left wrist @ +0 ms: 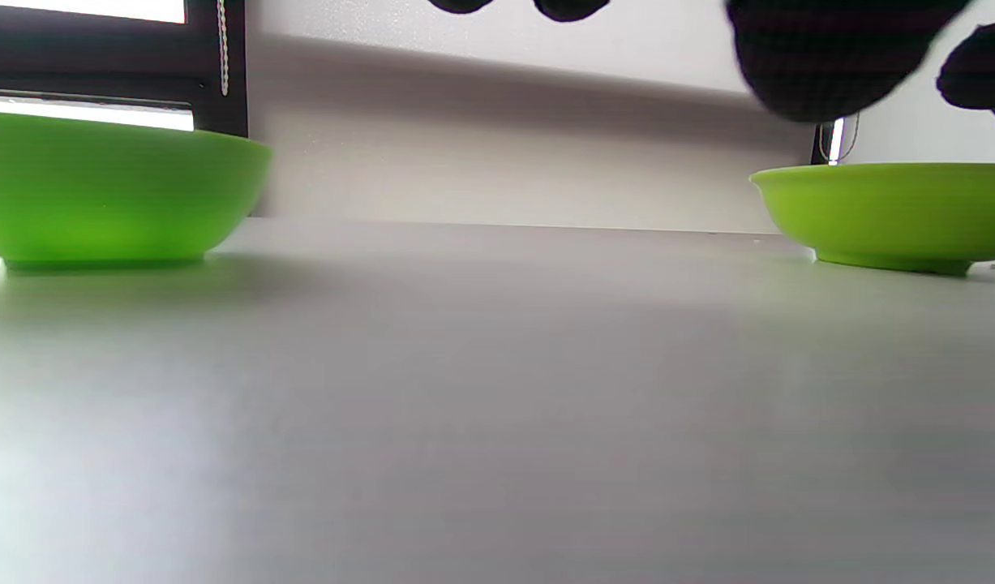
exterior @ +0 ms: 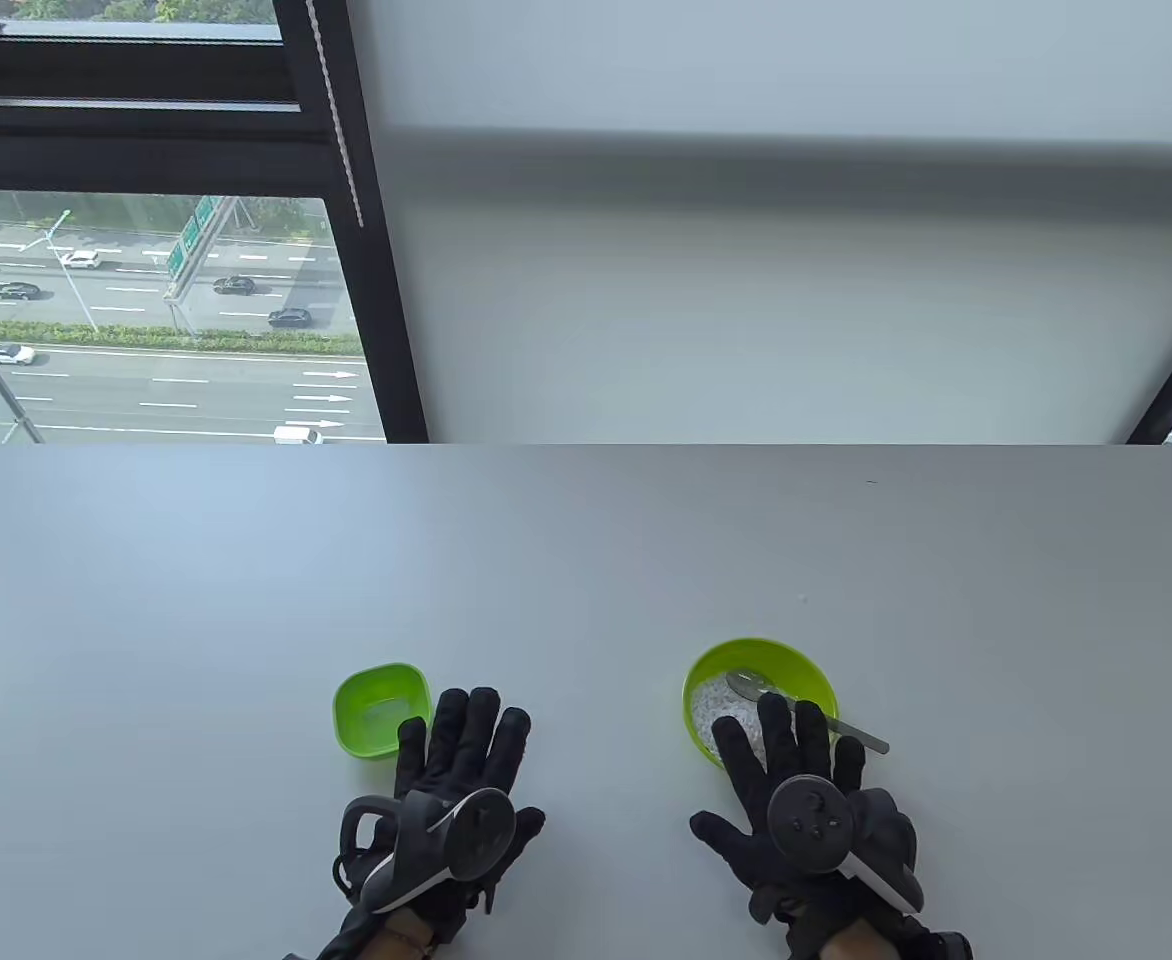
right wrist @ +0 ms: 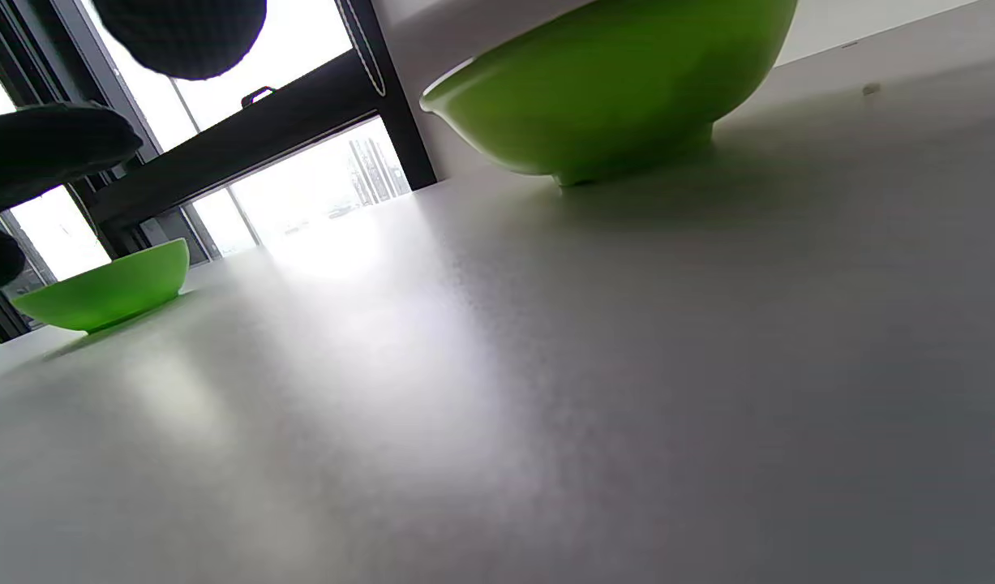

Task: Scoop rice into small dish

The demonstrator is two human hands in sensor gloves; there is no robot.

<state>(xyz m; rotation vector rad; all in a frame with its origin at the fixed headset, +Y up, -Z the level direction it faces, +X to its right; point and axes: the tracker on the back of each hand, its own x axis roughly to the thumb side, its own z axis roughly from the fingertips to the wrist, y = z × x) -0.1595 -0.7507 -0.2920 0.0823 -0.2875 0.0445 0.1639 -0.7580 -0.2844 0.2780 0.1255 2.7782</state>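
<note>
Both gloved hands sit at the bottom of the table view, fingers spread wide and holding nothing: the left hand (exterior: 456,790) lies flat at lower centre-left, the right hand (exterior: 796,800) at lower right with its fingertips reaching over the near rim of the round green bowl (exterior: 806,668). That bowl holds white rice (exterior: 721,705), and a metal spoon (exterior: 806,712) rests in it, scoop end in the rice, handle sticking out over the rim toward the right of the frame. Just up and left of the left hand stands the small dish (exterior: 382,710), square-ish, green, and seemingly empty; it is well apart from the bowl. No scooping has begun, so the likely first step is picking up the spoon. To do it well, the right hand should take the handle near its free end, while the left steadies the small dish, and each load should stay modest and level across the gap between the two.
</note>
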